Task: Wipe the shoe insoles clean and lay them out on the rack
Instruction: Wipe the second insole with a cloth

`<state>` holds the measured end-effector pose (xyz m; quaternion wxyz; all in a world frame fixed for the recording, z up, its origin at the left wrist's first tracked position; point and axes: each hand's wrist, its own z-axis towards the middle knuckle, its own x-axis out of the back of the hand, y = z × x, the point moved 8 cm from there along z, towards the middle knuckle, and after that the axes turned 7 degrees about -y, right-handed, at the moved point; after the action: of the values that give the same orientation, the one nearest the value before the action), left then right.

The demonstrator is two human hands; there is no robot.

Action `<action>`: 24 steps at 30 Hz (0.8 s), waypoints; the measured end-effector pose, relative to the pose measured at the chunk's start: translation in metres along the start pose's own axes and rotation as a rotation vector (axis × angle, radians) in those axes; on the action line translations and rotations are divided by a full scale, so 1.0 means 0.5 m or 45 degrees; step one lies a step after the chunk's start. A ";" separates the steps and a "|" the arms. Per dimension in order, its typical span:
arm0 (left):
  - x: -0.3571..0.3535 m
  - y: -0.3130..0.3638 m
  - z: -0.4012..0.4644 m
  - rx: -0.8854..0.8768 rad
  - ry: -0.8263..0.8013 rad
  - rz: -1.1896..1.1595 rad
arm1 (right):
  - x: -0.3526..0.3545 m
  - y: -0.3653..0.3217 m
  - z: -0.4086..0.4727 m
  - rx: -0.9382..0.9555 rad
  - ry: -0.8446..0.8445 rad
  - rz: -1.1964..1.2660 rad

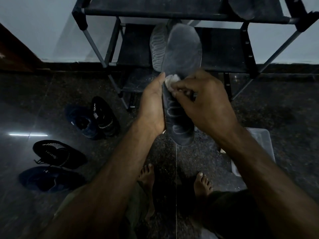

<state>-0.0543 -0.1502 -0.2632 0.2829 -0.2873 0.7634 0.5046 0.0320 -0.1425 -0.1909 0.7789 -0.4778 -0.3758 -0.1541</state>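
Left hand grips the light, flexible insole at mid-length; right hand, at 3 o'clock, pinches the cloth.

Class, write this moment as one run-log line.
left hand: holds insoles | right hand: wiping with white wad | rack: one insole on top | step: wiping

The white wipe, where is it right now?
In the head view, centre frame: the white wipe is pinched in the right hand, pressed on the insole that the left hand holds before the rack.
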 end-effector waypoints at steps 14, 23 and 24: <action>0.002 -0.003 -0.001 -0.005 0.036 0.073 | 0.000 -0.007 -0.002 0.085 0.075 -0.092; -0.002 -0.006 -0.002 0.031 0.043 0.069 | 0.009 0.015 0.004 0.054 0.094 -0.061; -0.004 -0.007 -0.002 0.031 0.045 0.066 | 0.012 0.020 0.004 0.024 0.115 -0.033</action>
<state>-0.0502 -0.1520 -0.2636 0.2598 -0.2726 0.7816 0.4973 0.0413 -0.1350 -0.1923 0.7975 -0.4581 -0.3480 -0.1819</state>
